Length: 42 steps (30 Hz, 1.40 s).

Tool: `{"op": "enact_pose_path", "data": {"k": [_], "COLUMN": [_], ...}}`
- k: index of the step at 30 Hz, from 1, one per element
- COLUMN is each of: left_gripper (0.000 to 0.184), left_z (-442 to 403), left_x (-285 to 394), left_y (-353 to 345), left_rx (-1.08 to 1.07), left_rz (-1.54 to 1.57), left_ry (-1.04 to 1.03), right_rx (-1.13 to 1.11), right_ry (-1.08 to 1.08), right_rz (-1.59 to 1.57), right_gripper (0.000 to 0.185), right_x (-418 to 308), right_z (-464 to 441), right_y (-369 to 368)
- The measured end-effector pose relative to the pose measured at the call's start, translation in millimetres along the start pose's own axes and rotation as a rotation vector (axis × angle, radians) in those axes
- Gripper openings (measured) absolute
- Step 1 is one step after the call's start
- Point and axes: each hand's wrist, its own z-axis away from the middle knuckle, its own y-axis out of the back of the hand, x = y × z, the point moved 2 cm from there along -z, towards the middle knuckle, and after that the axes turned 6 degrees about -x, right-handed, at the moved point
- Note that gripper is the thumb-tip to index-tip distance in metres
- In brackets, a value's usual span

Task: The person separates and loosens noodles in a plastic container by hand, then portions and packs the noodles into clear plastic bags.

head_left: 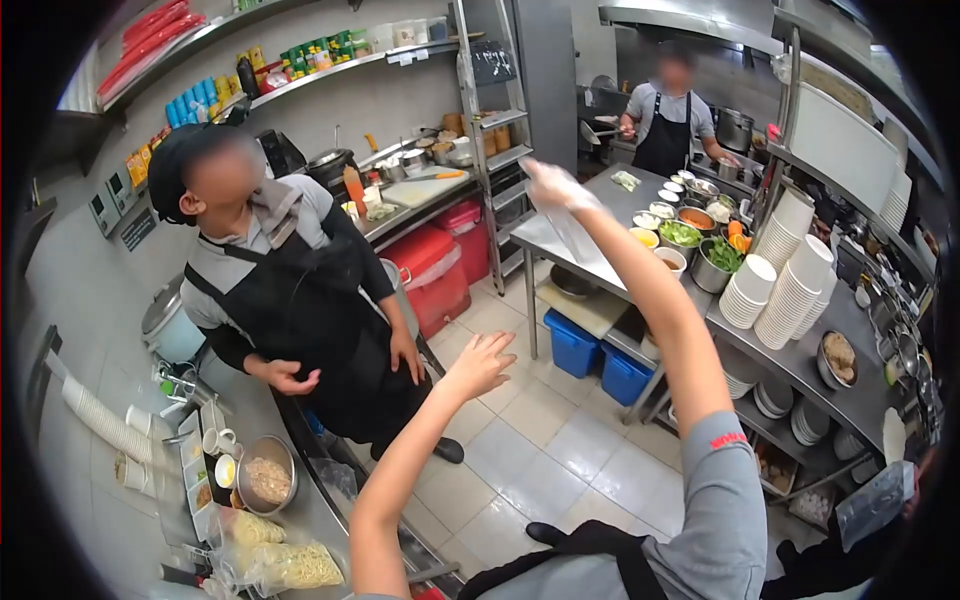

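My left hand (pixel 482 366) is bare and held in the air over the tiled floor, its fingers spread and holding nothing. Farther forward, my right hand (pixel 556 187) is raised in front of the steel prep table (pixel 603 187). Clear plastic (pixel 574 236), which looks like a loose disposable glove, covers that hand and hangs below the wrist. Blur and the plastic hide how its fingers are set. A co-worker in a black apron (pixel 290 290) stands to the left, both hands low in front of the body.
Bowls of greens (pixel 681 234) and sauces line the prep table, beside stacked white tubs (pixel 785 290). Another person (pixel 672 125) works at the back. Left counter: a steel bowl of pale food (pixel 268 478) and bagged noodles (pixel 300 566). A ladder (pixel 495 120) and red bins (pixel 428 280) stand beyond.
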Motion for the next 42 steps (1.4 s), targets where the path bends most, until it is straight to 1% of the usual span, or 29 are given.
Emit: {"op": "enact_pose_path", "data": {"k": [1,2,4,7,10,11,14,18,19,22,23,25,26,27,28,29,30,32,33,34,36,38,39,42], "left_gripper": [0.038,0.037,0.037,0.036,0.035,0.035,0.034,0.034,0.034,0.033,0.036,0.042,0.044,0.046,0.047,0.056,0.056,0.057,0.055,0.052,0.047,0.032,0.032,0.032], "left_z": [1,4,13,37,62,71,92,110,110,105,104,103,105,109,113,115,110,100,93,85,67,52,47,43], "left_x": [14,28,54,92,118,125,136,142,144,154,155,156,156,157,159,160,164,166,169,171,185,200,207,237], "left_y": [3,5,16,41,61,67,76,72,72,83,86,93,100,110,122,136,153,190,207,226,273,301,309,319], "left_rx": [-0.018,-0.037,-0.033,0.005,0.002,0.011,0.005,-0.054,-0.076,-0.067,-0.081,-0.105,-0.164,-0.226,-0.288,-0.471,-0.504,-0.568,-0.44,-0.303,-0.264,-0.152,-0.107,-0.004], "left_rz": [0.041,0.074,0.129,0.198,0.268,0.302,0.344,0.32,0.308,0.301,0.282,0.241,0.226,0.223,0.225,0.214,0.171,0.09,0.08,0.061,0.096,0.215,0.227,0.136], "left_ry": [-0.018,-0.036,-0.056,-0.04,0.016,0.037,0.115,0.172,0.179,0.139,0.135,0.128,0.174,0.226,0.28,0.374,0.385,0.417,0.322,0.236,0.133,-0.046,-0.103,-0.165], "right_rx": [-0.111,-0.011,-0.024,0.087,0.16,0.126,-0.114,-0.028,-0.004,-0.046,-0.045,0.009,0.031,-0.019,0.024,0.021,0.016,-0.176,-0.122,-0.083,-0.146,-0.264,-0.413,-0.719], "right_ry": [-0.199,-0.18,-0.25,-0.485,-0.557,-0.682,-0.445,-0.401,-0.436,-0.476,-0.441,-0.542,-0.589,-0.394,-0.424,-0.299,-0.168,-0.027,0.119,0.22,0.433,0.46,0.431,0.502], "right_rz": [-0.187,0.041,0.056,-0.186,-0.293,-0.408,0.061,0.14,0.043,0.032,0.029,-0.131,-0.211,0.081,0.014,0.136,0.256,0.484,0.481,0.47,0.535,0.293,0.508,0.511], "right_gripper": [0.052,0.047,0.044,0.05,0.055,0.048,0.049,0.059,0.06,0.062,0.053,0.047,0.046,0.047,0.043,0.039,0.036,0.033,0.033,0.036,0.041,0.048,0.05,0.061], "right_x": [-66,-45,-67,-71,-106,-113,-116,-75,-76,-85,-79,-63,-54,-45,-64,-57,-50,-80,-71,-80,-111,-126,-158,-219], "right_z": [29,-3,-14,-38,-11,-4,4,-22,-17,0,-5,-18,-27,-37,-16,-25,-33,-17,-27,-20,17,23,44,99], "right_y": [56,46,75,91,116,120,124,97,98,104,102,104,102,97,110,110,109,124,112,108,101,71,68,41]}}
